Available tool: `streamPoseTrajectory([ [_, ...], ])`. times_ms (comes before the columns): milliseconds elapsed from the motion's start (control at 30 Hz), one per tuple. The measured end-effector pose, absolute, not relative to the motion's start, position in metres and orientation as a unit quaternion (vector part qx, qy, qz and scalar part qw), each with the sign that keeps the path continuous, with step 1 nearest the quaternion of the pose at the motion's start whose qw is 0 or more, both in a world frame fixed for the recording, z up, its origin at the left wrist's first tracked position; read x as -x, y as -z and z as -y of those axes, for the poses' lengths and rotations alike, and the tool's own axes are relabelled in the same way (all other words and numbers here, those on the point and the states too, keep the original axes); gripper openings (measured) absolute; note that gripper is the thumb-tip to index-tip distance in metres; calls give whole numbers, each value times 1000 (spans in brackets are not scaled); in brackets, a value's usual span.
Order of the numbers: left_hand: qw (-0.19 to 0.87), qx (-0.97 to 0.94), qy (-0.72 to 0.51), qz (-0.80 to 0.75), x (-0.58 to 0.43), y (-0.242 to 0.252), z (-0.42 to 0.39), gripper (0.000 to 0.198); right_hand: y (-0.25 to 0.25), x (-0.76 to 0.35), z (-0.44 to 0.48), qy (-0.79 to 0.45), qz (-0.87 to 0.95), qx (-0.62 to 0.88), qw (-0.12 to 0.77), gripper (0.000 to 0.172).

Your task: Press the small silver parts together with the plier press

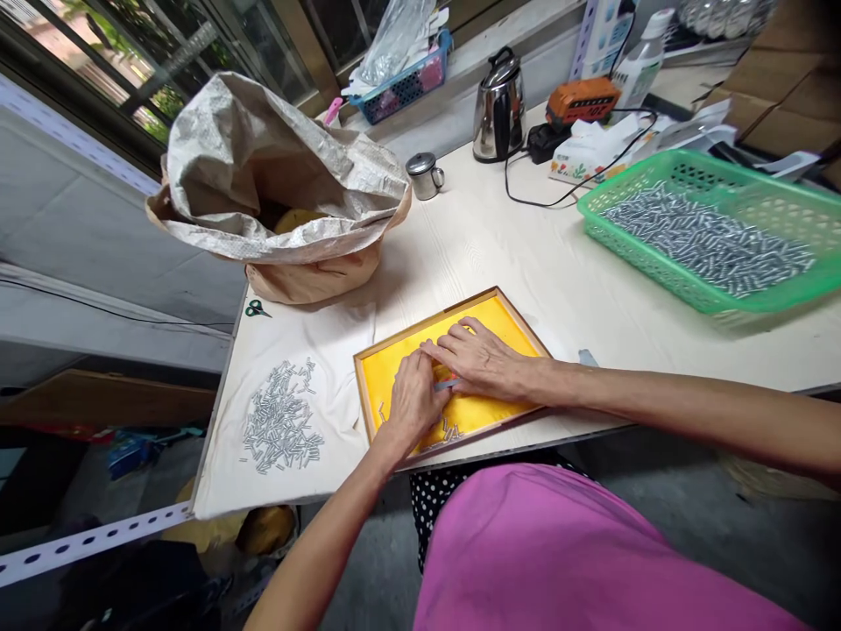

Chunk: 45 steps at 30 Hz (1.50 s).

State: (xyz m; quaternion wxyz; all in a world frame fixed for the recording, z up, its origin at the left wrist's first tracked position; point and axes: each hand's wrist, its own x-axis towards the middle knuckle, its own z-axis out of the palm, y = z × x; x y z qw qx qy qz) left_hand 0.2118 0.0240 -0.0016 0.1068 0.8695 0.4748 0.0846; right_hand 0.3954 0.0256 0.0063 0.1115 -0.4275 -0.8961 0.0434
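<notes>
Both of my hands meet over a shallow tray [522, 324] with a wooden rim and a yellow base. My left hand [415, 394] is closed, its fingers curled near the tray's middle. My right hand [483, 358] is bent beside it, fingertips pressed down. Between them shows a small grey strip [447, 384] with a bit of orange-red; what exactly each hand grips is hidden. Several small metal pins [450, 431] lie near the tray's front edge. A pile of similar pins [279, 421] rests on white cloth to the left.
A large open sack [315, 272] stands at the back left, near small scissors [257, 308]. A green basket [657, 263] of metal pins sits at the right. Behind are a lidded cup [425, 177], a kettle [499, 109], an orange battery [582, 100] and a cable [558, 204].
</notes>
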Motion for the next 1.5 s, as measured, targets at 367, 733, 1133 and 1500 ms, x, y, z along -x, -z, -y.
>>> streamPoseTrajectory([
  [367, 90, -875, 11, -475, -222, -16, -31, 27, 18, -400, -25, -6, 901, 427, 73, 26],
  [733, 181, -871, -6, -457, -213, -20, -67, 45, 22, -414, -22, 3, 874, 440, 207, 45],
  [1133, 242, -731, -196, -607, -206, -30, -76, 26, 44, -395, 4, 97, 869, 450, 180, 18],
  [1500, 441, -647, -261, -565, -179, -27, -67, 27, 39, -389, -15, -47, 896, 381, 225, 21],
])
